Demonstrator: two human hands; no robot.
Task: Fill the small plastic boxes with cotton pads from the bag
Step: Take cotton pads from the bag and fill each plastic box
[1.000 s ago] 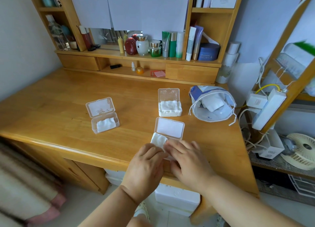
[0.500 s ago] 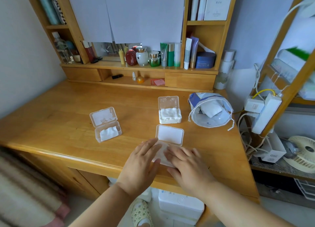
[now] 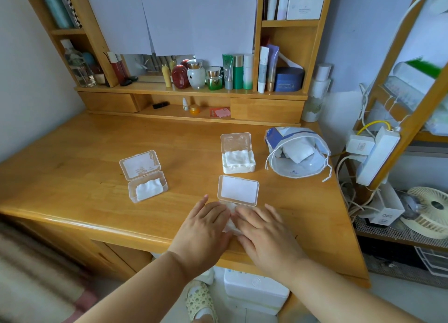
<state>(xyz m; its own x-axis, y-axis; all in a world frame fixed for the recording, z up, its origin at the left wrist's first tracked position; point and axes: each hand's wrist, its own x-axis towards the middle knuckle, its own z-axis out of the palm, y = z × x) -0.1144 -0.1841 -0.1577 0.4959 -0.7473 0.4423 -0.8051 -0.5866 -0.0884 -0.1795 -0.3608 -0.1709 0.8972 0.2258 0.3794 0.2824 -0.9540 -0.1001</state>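
Note:
Three small clear plastic boxes stand open on the wooden desk [image 3: 72, 167]. The left box [image 3: 145, 177] holds a few white cotton pads. The far box [image 3: 237, 155] is heaped full of pads. The near box [image 3: 238, 191] has its lid raised; its base is hidden under my hands. My left hand [image 3: 206, 223] and my right hand [image 3: 264, 228] lie flat side by side, fingers straight, pressing cotton pads [image 3: 230, 222] down into that near box. The drawstring bag [image 3: 297, 154] with more pads lies open at the right of the desk.
A low shelf [image 3: 189, 92] with bottles and jars runs along the back of the desk. A white power strip [image 3: 374, 152] with cables and a fan [image 3: 431, 211] sit on the rack to the right. A white storage box [image 3: 254, 288] stands under the desk.
Both hands have gone from curled over the pad stack to flat on it. The pad that stuck out at the left of the near box is now under my left hand.

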